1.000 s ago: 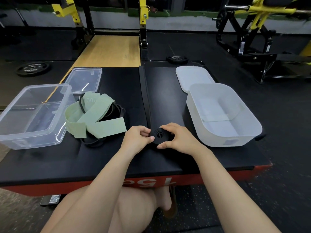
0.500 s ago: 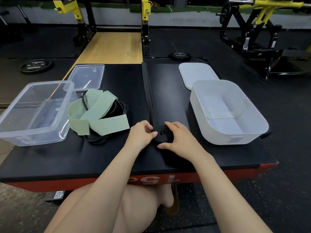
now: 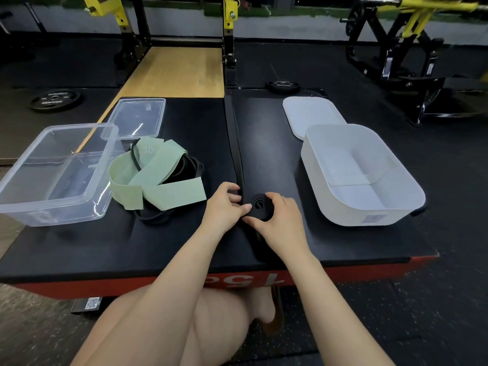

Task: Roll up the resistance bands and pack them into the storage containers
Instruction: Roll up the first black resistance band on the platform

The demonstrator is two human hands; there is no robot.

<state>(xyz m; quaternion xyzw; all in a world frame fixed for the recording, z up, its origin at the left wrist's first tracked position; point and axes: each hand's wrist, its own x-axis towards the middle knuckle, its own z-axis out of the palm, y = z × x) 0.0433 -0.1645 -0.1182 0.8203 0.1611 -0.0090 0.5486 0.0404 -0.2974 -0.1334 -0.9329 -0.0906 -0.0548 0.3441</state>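
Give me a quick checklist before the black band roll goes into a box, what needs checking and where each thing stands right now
1. Black band roll coiled tight: ok at the core, a spiral shows.
2. Whole band wound in: not ok, a black tail runs up the mat.
3. Left hand and right hand both grip the roll: ok.
4. White container open, its lid off behind it: ok.
5. Clear container open: ok.
6. Green band rolled: not ok, it lies in a loose heap.

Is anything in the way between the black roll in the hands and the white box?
Nothing visible is. Both hands, left hand and right hand, hold the black roll. Only bare black mat lies between it and the open white box on the right.
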